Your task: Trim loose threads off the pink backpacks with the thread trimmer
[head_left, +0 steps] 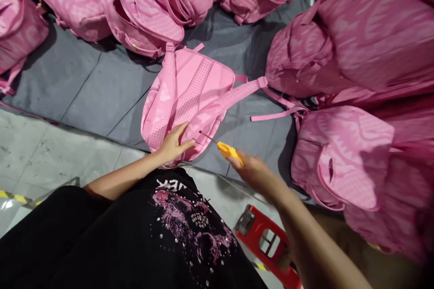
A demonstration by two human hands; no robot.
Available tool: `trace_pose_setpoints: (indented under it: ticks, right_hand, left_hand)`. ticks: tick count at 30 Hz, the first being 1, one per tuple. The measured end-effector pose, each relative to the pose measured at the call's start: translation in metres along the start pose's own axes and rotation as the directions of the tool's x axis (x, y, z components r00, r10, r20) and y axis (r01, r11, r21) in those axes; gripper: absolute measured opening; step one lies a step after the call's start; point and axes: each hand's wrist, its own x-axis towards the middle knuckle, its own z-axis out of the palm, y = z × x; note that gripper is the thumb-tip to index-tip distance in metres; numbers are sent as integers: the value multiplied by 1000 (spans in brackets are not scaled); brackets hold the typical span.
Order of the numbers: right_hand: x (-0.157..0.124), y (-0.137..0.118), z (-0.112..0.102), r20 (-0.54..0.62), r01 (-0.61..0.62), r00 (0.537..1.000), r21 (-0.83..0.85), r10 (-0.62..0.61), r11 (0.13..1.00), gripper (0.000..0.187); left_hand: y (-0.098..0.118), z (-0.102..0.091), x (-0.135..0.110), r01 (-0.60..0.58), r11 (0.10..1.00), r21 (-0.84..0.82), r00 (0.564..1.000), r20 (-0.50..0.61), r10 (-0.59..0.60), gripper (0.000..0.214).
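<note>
A pink backpack (190, 95) lies back-side up on the grey cloth (91, 95), its padded straps spread toward the right. My left hand (174, 143) rests flat on its near bottom edge, fingers apart. My right hand (252, 172) grips a small yellow-handled tool (228, 150) whose thin metal tip points at the backpack's lower right corner, just short of touching it.
Piles of pink backpacks ring the cloth: along the top (142, 4), at the left edge (16, 27) and stacked high on the right (366, 113). A red plastic stool (267, 244) stands by my right forearm. Pale concrete floor (50, 153) lies to the near left.
</note>
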Motion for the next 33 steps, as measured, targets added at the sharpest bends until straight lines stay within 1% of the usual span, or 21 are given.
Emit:
trace_pose_setpoints:
  ticks: [1,2,3,4,5,6,7,8,9,12,14,15,17,20,21,22,24,26,29,32,33]
  right_hand:
    - [-14,-6,17,32,-64,997,-28,65,998,42]
    - [-26,-13,34,61,-143,987,-60,147,988,43]
    - [-37,-20,52,84,-219,971,-82,226,972,44]
    - [-46,-27,68,93,-284,952,-88,292,955,44]
    - [-51,-35,84,98,-335,935,-85,342,938,44]
    - [-54,-42,97,96,-375,920,-77,381,924,43]
    - [-55,-49,108,85,-411,905,-71,416,909,43]
    - [-53,-55,117,65,-444,892,-66,448,893,43]
    - [-49,-60,125,42,-473,879,-62,476,879,43]
    - [-35,-68,141,-23,-516,857,-40,515,856,44]
    - [-26,-68,148,-45,-520,854,-14,519,854,44]
    - [-23,-67,152,-48,-521,853,-2,520,854,44]
    - [-17,-65,158,-56,-525,850,14,525,851,44]
    - [-9,-61,163,-73,-521,850,23,521,853,45]
    - [-7,-60,164,-75,-520,851,24,521,854,45]
    - [-4,-59,165,-74,-522,849,25,523,852,45]
    - [-1,-57,164,-75,-534,842,23,534,845,46]
    - [-1,-55,162,-82,-543,835,33,544,839,46]
    - [-8,-54,159,-110,-538,830,106,547,836,45]
    - [-17,-55,157,-110,-524,829,194,549,830,44]
    - [-19,-55,156,-108,-520,828,220,550,825,44]
  left_hand:
    - [3,-16,1,-4,1000,3,998,-59,4,56]
    - [4,-34,2,25,999,-27,984,-175,-29,50]
    - [3,-52,5,93,991,-96,945,-306,-119,41]
    - [1,-68,8,197,959,-205,876,-402,-266,31]
    - [-2,-82,12,313,886,-341,790,-424,-442,23]
    - [-5,-93,17,415,778,-472,705,-373,-603,19]
    - [-7,-101,22,489,656,-575,638,-277,-719,21]
    - [-9,-107,27,534,549,-643,597,-173,-783,23]
    - [-10,-109,33,551,472,-688,584,-86,-807,25]
    - [-13,-108,44,559,330,-761,587,82,-805,27]
    - [-18,-105,47,587,251,-770,572,174,-802,29]
    - [-21,-102,48,601,223,-768,568,214,-795,30]
    - [-27,-98,49,620,195,-760,591,288,-753,30]
    - [-35,-92,52,631,183,-754,656,393,-644,31]
    - [-38,-91,54,643,175,-746,668,434,-604,32]
    - [-40,-91,57,660,166,-733,672,478,-565,33]
    - [-44,-92,62,702,150,-696,665,565,-488,36]
    - [-47,-95,66,731,156,-664,659,628,-415,40]
    - [-49,-94,69,724,215,-656,681,628,-376,50]
    - [-47,-89,70,701,289,-652,706,578,-409,63]
    - [-46,-87,70,700,303,-647,707,568,-420,66]
